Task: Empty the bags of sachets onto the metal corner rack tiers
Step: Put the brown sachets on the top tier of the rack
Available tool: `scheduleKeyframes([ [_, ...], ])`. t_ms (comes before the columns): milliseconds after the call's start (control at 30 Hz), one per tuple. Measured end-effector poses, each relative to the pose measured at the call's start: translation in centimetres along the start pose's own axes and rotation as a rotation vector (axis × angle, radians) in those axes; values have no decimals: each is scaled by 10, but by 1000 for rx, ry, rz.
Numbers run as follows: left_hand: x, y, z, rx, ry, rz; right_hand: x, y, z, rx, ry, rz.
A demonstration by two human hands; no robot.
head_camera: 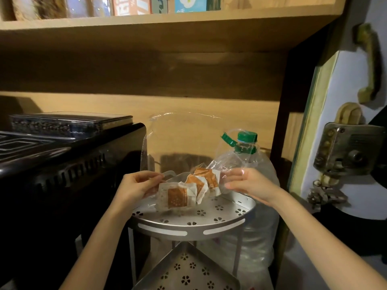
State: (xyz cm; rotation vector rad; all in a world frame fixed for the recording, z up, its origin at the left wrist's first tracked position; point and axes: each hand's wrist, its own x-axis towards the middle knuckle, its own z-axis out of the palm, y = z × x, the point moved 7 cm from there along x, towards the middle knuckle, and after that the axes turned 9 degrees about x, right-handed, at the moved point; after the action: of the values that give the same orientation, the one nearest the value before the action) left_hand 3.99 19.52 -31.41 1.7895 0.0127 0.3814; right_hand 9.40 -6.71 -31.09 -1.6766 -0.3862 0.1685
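Observation:
A clear plastic bag (178,139) stands upended above the top tier (194,225) of the metal corner rack. My left hand (136,185) pinches the bag's left edge. My right hand (249,185) holds its right edge, fingers curled on the film. Three orange-and-white sachets (188,191) hang and slide out between my hands, the lowest one touching the perforated tier. A lower tier (184,271) shows beneath, bare where I can see it.
A black appliance (62,174) with a tray on top stands close on the left. A large clear water bottle with a green cap (247,141) stands right behind the rack. A wooden shelf runs overhead; a door with a lock (347,149) is at right.

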Motion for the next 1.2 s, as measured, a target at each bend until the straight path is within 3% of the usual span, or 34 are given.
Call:
scheduleKeyframes([
  [467, 8, 46, -24, -123, 214, 177, -13, -68, 11, 134, 69, -245],
  [700, 17, 67, -26, -142, 239, 229, -12, -91, 5, 121, 129, -300],
  [933, 19, 71, -24, -103, 274, 252, -11, -91, 0, -173, 114, -321],
  [1067, 16, 78, -28, -111, 283, 268, -11, -105, -13, -109, 220, -379],
  [1200, 16, 83, -29, -114, 261, 265, -10, -108, -12, -118, 210, -380],
])
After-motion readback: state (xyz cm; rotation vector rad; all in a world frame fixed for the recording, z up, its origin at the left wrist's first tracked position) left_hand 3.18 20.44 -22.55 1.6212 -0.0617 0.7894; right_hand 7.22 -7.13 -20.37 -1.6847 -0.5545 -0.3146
